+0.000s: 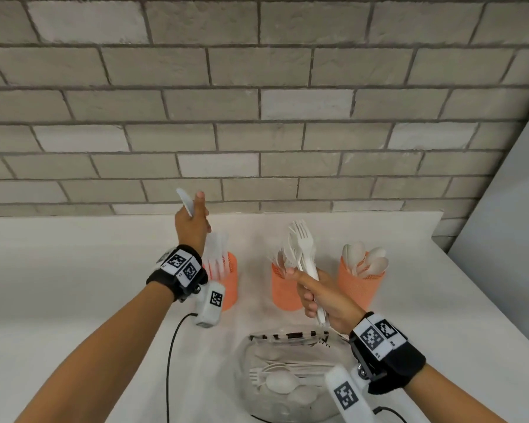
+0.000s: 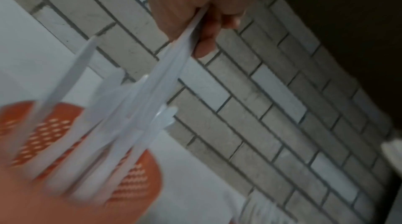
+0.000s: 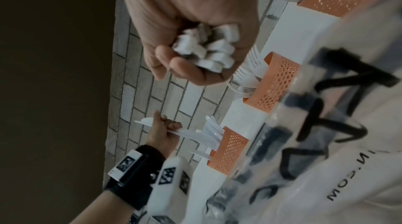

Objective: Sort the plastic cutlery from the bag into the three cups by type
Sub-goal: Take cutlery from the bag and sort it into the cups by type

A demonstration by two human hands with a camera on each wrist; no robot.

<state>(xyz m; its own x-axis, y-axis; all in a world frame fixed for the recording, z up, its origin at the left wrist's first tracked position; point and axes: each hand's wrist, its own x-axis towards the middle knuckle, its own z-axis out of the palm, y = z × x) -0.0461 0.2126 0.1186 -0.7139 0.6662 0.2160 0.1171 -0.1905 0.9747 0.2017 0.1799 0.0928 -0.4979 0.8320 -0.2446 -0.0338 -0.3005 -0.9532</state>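
Observation:
Three orange mesh cups stand in a row on the white counter: the left cup [image 1: 226, 282] holds knives, the middle cup [image 1: 283, 293] forks, the right cup [image 1: 361, 288] spoons. My left hand [image 1: 196, 215] is raised above the left cup and pinches a white plastic knife [image 1: 184, 199], also seen in the left wrist view as the knife [image 2: 174, 59] over the cup [image 2: 54, 138]. My right hand [image 1: 310, 293] grips a bundle of white forks [image 1: 301, 248] in front of the middle cup; their handle ends [image 3: 208, 50] show in its fist. A clear bag [image 1: 290, 346] with more cutlery lies near me.
A grey brick wall [image 1: 257, 117] rises right behind the counter [image 1: 74, 285]. The counter's right edge runs diagonally past the spoon cup. A black cable [image 1: 170, 346] trails from my left wrist across the counter beside the bag.

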